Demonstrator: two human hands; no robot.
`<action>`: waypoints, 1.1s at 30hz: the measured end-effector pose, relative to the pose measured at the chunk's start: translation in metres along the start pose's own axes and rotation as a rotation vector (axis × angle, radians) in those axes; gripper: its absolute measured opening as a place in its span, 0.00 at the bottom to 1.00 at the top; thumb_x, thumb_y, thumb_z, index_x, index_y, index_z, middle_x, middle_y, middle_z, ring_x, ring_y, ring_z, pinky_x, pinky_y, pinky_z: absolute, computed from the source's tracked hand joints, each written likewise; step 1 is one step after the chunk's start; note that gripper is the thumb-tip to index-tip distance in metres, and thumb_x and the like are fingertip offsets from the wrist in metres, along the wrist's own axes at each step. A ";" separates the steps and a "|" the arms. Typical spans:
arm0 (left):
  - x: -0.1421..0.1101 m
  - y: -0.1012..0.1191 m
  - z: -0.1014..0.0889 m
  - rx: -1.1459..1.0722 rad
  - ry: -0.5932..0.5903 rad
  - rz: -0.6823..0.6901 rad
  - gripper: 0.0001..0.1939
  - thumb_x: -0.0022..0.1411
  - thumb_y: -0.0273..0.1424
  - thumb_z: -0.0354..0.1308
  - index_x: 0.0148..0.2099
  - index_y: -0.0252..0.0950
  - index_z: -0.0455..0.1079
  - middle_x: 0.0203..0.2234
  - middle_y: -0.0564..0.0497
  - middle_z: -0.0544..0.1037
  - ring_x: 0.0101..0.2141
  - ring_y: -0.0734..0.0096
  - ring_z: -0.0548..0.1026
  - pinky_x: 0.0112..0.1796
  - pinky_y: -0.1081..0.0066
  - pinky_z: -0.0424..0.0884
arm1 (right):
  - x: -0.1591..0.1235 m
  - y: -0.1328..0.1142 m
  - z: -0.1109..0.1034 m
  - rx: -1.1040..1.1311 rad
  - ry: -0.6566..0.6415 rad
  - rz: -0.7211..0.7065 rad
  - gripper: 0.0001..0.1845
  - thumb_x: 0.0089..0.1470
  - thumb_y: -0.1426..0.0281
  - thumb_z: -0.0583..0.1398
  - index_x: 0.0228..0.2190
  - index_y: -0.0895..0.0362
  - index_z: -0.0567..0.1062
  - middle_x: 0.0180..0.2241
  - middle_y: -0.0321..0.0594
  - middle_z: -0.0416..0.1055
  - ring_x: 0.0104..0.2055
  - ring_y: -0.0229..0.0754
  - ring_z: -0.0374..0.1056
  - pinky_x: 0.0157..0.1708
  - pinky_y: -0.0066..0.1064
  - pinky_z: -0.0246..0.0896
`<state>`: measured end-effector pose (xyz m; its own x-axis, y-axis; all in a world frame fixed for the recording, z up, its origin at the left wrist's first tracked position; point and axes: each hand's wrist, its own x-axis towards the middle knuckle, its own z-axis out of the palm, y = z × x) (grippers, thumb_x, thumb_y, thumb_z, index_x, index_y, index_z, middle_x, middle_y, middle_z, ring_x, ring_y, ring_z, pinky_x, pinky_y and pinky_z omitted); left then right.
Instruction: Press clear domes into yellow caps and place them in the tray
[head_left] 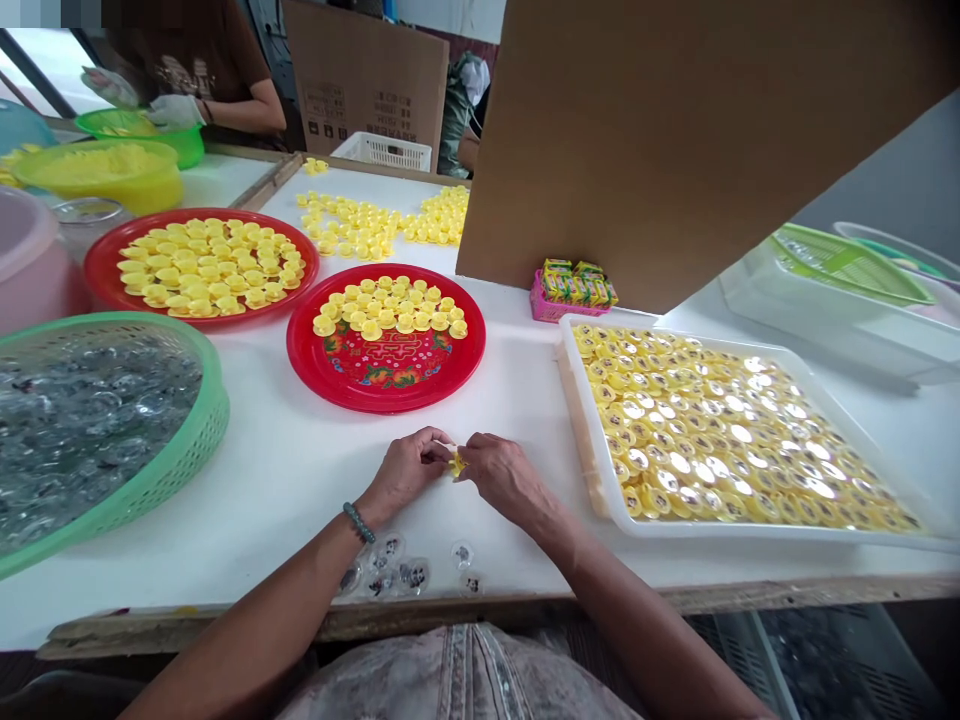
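Over the white table (259, 480), both of my hands meet at a small yellow plastic piece (457, 463). My right hand (501, 478) pinches this piece from the right. My left hand (409, 470), with a beaded bracelet on its wrist, is closed at the other side; a thin pale edge shows at its fingertips, too small to name. Close to the table's front edge lie several clear round plastic pieces (413, 574) with dark printed figures. Beyond my hands, a red tray (386, 398) carries several yellow cup-shaped pieces (405, 322).
A white tray (712, 532) of covered yellow pieces stands right. At left is a green basket (187, 455) of clear pieces; behind it, another red tray (101, 270). A cardboard sheet (637, 150) rises behind a pink basket (551, 308). Across, a gloved person works at a green basin (191, 150).
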<state>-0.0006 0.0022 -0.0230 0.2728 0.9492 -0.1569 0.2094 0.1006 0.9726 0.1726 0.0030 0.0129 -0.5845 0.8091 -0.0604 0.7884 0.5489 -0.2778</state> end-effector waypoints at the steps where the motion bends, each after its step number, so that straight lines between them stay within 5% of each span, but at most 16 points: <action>1: 0.000 0.000 0.000 0.002 0.003 -0.010 0.13 0.48 0.27 0.59 0.39 0.36 0.68 0.29 0.50 0.80 0.31 0.68 0.77 0.36 0.69 0.71 | 0.000 0.001 0.000 0.008 0.006 -0.014 0.04 0.53 0.73 0.60 0.27 0.57 0.75 0.30 0.39 0.71 0.31 0.38 0.66 0.28 0.27 0.53; 10: 0.003 0.000 0.001 0.032 0.016 -0.036 0.11 0.49 0.26 0.58 0.37 0.37 0.68 0.29 0.51 0.81 0.32 0.66 0.78 0.36 0.69 0.71 | -0.001 0.012 0.004 0.084 0.001 -0.147 0.06 0.52 0.77 0.60 0.31 0.57 0.76 0.31 0.39 0.72 0.35 0.38 0.67 0.34 0.26 0.56; 23: 0.003 0.007 0.006 0.008 -0.005 -0.093 0.11 0.49 0.34 0.61 0.35 0.35 0.69 0.28 0.48 0.79 0.32 0.66 0.77 0.34 0.70 0.71 | -0.013 0.013 0.023 0.479 0.251 0.047 0.11 0.50 0.72 0.63 0.38 0.50 0.78 0.39 0.37 0.76 0.41 0.39 0.71 0.42 0.27 0.63; 33: 0.013 0.009 0.003 0.098 -0.045 -0.248 0.22 0.43 0.45 0.64 0.38 0.37 0.68 0.32 0.48 0.80 0.37 0.61 0.77 0.38 0.69 0.74 | -0.020 0.014 0.025 0.295 0.241 0.004 0.08 0.52 0.74 0.58 0.35 0.53 0.75 0.35 0.34 0.76 0.38 0.35 0.71 0.42 0.23 0.59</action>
<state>0.0080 0.0143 -0.0166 0.2432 0.8846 -0.3979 0.3648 0.2967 0.8826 0.1905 -0.0105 -0.0133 -0.4920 0.8566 0.1558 0.6811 0.4901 -0.5440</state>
